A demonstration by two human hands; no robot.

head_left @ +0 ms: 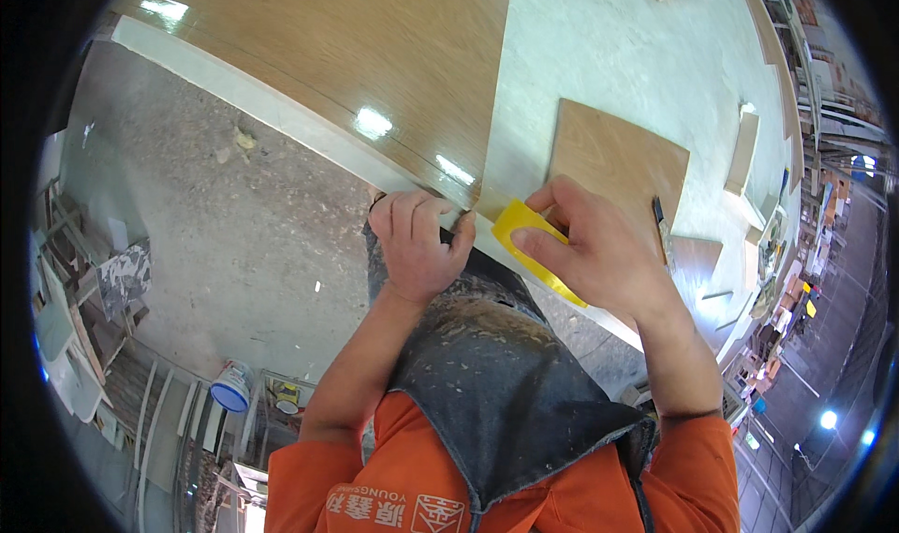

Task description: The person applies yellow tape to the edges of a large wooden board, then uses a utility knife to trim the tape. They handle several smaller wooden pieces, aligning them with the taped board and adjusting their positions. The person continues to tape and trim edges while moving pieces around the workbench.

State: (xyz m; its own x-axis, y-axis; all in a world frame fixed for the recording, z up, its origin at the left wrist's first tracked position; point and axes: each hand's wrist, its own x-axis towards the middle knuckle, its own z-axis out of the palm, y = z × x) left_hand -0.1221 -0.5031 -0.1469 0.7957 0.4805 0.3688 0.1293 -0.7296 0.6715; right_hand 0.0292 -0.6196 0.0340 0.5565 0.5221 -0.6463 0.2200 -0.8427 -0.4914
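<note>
My right hand (595, 247) grips a roll of yellow adhesive tape (552, 278) between thumb and fingers, just over the near table edge. My left hand (417, 243) is closed, its fingers curled at the pale edge strip (253, 93) by the corner of a large wood-grain board (375, 55). Whatever those fingers pinch, if anything, is hidden. The board lies flat on a whitish tabletop (581, 46), its glossy face catching light. A smaller wood-grain panel (613, 149) rests beyond my right hand, with a dark pen-like tool (661, 229) at its right side.
Pale wooden blocks (743, 154) sit along the table's right side, and another wood piece (695, 255) lies near the pen-like tool. A dark apron (506, 383) covers my front against the table. Down on the left are concrete floor (225, 214), a blue-and-white bucket (231, 388) and stacked boards.
</note>
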